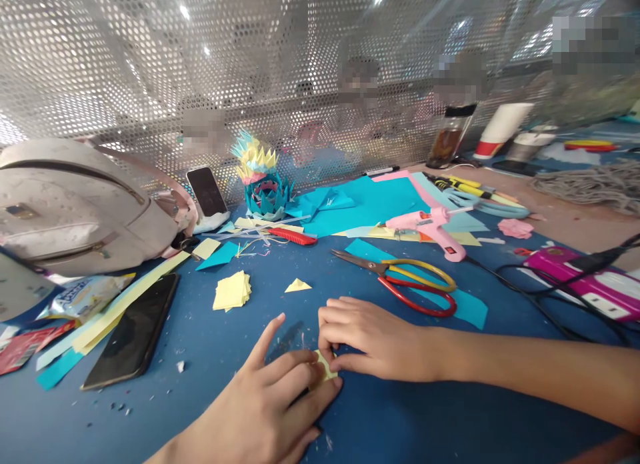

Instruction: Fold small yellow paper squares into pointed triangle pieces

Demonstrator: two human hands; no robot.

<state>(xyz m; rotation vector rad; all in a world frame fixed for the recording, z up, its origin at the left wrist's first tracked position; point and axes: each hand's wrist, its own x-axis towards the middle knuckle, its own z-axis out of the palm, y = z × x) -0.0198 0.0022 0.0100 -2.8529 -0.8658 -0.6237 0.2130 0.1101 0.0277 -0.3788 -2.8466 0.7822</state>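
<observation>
Both my hands press a small folded piece of yellow paper against the blue table top. My left hand comes in from the bottom, fingers curled over the paper with the index finger raised. My right hand reaches in from the right, its fingertips pinching the paper's upper edge. Most of the paper is hidden under my fingers. A stack of cut yellow squares and one yellow triangle lie just beyond my hands.
Scissors with red and yellow handles, a pink glue gun, a red cutter and sheets of cyan paper lie further back. A paper flower model, a propped phone, a grey backpack and a black phone stand left.
</observation>
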